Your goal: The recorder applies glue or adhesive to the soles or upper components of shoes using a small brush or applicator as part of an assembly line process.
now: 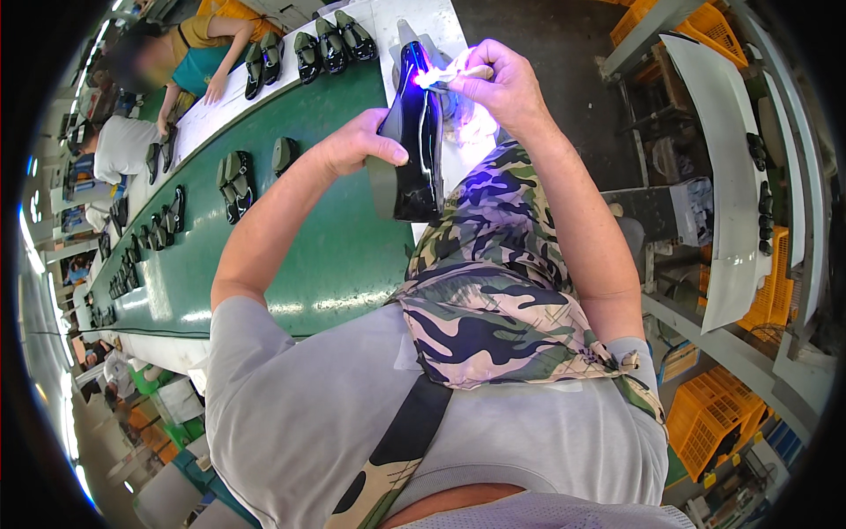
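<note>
While a long green conveyor belt (291, 256) runs away to the upper left, a person in a grey shirt and a camouflage apron (493, 300) works on a glossy black shoe (419, 132) held up in front of the chest. The left hand (357, 145) is closed around the shoe from the left, thumb pressed across its side near the heel end, which points down toward the person. The toe end points up and away. The right hand (498, 84) is above and to the right of the shoe, fingers pinched shut on a small pale cloth (445, 75) and a thin tool whose kind cannot be made out. The cloth touches the upper part of the shoe, where a bright purple-pink glow shows on the shiny surface. The shoe thus sits between the two hands, gripped low by the left and touched high by the right.

Behind the shoe lies a white table (423, 22) surface at the belt's end. On the belt rest several pairs of black shoes: three near the top edge (330, 44), one pair at mid-left (236, 181), and more in a row farther down the left side (150, 234). Other people sit along the belt's far side at the upper left, one in a teal top (198, 66) reaching toward the belt. Orange crates (709, 410) stand at the lower right beside a metal frame.
</note>
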Demonstrator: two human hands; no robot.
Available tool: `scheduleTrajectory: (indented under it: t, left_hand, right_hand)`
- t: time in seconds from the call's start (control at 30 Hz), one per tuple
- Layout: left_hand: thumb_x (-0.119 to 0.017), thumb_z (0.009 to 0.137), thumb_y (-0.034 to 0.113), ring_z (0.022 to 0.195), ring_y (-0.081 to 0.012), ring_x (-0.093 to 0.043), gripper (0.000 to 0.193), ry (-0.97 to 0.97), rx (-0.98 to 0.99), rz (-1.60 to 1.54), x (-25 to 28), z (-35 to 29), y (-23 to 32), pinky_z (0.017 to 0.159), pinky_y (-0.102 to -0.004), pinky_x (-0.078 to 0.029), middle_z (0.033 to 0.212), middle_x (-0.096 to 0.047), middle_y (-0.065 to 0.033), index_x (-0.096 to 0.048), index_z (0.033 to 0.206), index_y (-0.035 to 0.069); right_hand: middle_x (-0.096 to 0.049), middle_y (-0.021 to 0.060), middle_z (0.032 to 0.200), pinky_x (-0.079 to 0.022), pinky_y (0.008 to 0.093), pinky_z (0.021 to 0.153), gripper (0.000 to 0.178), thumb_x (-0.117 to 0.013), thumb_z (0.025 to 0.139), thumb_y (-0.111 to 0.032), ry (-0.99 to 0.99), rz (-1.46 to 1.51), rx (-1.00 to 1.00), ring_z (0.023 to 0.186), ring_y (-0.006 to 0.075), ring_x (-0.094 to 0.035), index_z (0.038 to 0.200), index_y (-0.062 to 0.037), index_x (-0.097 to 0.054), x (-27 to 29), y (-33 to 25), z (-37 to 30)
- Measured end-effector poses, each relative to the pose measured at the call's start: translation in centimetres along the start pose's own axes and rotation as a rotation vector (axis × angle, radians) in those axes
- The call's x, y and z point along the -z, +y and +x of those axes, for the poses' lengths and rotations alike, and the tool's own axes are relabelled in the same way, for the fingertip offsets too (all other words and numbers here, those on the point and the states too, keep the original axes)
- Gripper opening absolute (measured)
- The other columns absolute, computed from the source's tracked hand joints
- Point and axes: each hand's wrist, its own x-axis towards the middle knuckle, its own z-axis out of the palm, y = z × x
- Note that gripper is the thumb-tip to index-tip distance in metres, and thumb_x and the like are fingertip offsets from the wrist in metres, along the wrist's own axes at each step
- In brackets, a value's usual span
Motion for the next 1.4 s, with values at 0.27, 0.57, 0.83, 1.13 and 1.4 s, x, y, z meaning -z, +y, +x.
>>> scheduleTrajectory:
  t: [0.27, 0.57, 0.83, 1.13, 1.4]
  left_hand:
    - [-0.080, 0.066, 0.018, 0.097, -0.0213, -0.065, 0.065, 0.015, -0.012, -0.221, 0.5, 0.2, -0.5, 0.093, -0.0336, -0.050, 0.108, -0.068, -0.0115, -0.057, 0.122, -0.004]
    - [-0.076, 0.073, 0.015, 0.094, -0.0235, -0.067, 0.054, 0.137, -0.099, -0.286, 1.0, 0.3, -0.8, 0.092, -0.0372, -0.052, 0.106, -0.069, -0.0135, -0.058, 0.119, -0.005]
    - [-0.076, 0.075, 0.014, 0.098, -0.0246, -0.066, 0.052, 0.229, -0.158, -0.323, 1.6, 0.9, -2.5, 0.094, -0.0378, -0.052, 0.108, -0.068, -0.0136, -0.058, 0.119, -0.005]
    - [-0.074, 0.076, 0.012, 0.111, -0.0287, -0.062, 0.060, 0.230, -0.321, -0.530, 2.1, 1.5, -4.8, 0.106, -0.0434, -0.045, 0.120, -0.064, -0.0130, -0.051, 0.129, -0.002]
    - [-0.071, 0.077, 0.012, 0.122, -0.0327, -0.056, 0.064, 0.171, -0.420, -0.739, 1.2, 3.2, -6.1, 0.112, -0.0486, -0.038, 0.130, -0.060, -0.0147, -0.047, 0.135, 0.000]
  right_hand:
    - [-0.059, 0.0030, 0.081, -0.050, 0.0261, 0.063, 0.022, -0.072, 0.081, 0.001, -0.134, 0.136, -0.118, 0.071, 0.0103, -0.060, 0.082, -0.0045, -0.052, -1.0, 1.3, -1.6]
    - [-0.061, 0.0062, 0.090, -0.049, 0.0263, 0.069, 0.023, -0.074, 0.079, 0.001, -0.300, 0.172, -0.215, 0.079, 0.0132, -0.061, 0.082, -0.0047, -0.051, -0.4, 0.3, -2.9]
    - [-0.058, 0.0021, 0.085, -0.044, 0.0255, 0.069, 0.025, -0.076, 0.077, -0.003, -0.278, 0.041, -0.086, 0.079, 0.0096, -0.053, 0.080, -0.0065, -0.051, 1.0, -0.5, -4.5]
    - [-0.055, -0.0013, 0.081, -0.043, 0.0243, 0.068, 0.024, -0.076, 0.077, -0.003, -0.157, 0.069, -0.117, 0.076, 0.0082, -0.051, 0.082, -0.0077, -0.053, 2.9, 1.1, -4.9]
    - [-0.061, 0.0025, 0.084, -0.047, 0.0240, 0.066, 0.018, -0.075, 0.080, -0.002, 0.054, 0.398, -0.252, 0.074, 0.0093, -0.058, 0.087, -0.0039, -0.059, 2.0, 2.2, -4.8]
